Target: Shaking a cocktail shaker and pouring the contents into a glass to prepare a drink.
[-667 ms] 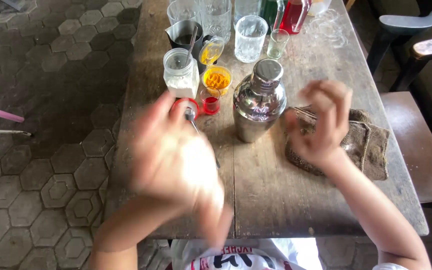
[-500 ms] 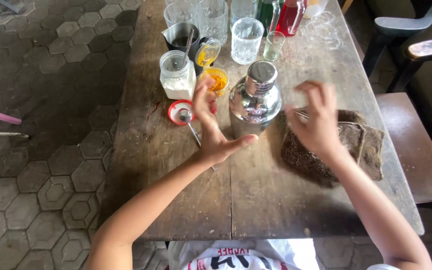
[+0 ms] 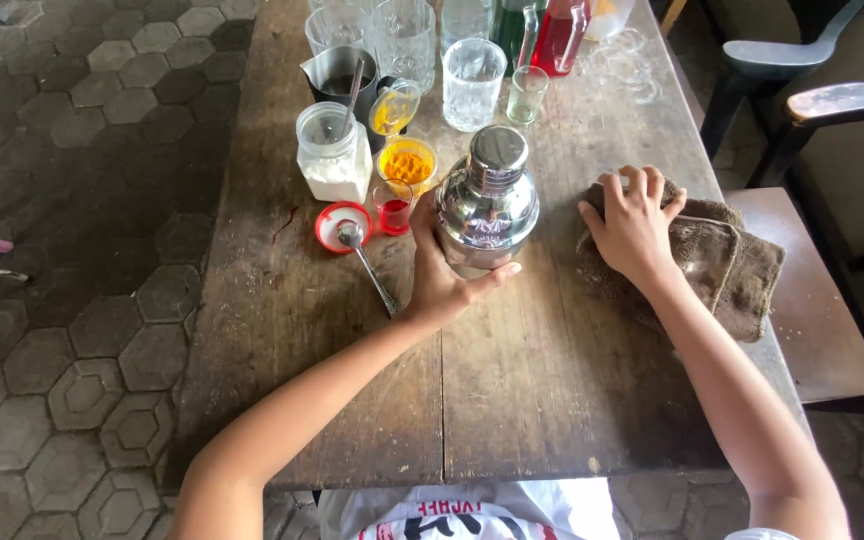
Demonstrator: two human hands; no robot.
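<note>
A shiny steel cocktail shaker [image 3: 489,198] stands upright in the middle of the wooden table [image 3: 512,380]. My left hand [image 3: 444,282] wraps around its lower left side and grips it. My right hand [image 3: 635,222] rests flat, fingers spread, on a folded brown towel [image 3: 717,265] to the right of the shaker. Just left of the shaker lie a red jar lid [image 3: 335,226] with a metal spoon [image 3: 368,262] across it and a small glass of red liquid [image 3: 395,207].
Behind the shaker stand a jar of white powder [image 3: 333,155], a cup of orange powder [image 3: 406,163], a metal jug [image 3: 344,76], several clear glasses [image 3: 473,70] and a red bottle [image 3: 558,35]. Dark chairs [image 3: 822,110] flank the table's right side; hexagonal floor tiles lie left.
My left hand has come down from mid-air and closed around the shaker. My right hand has settled flat onto the towel.
</note>
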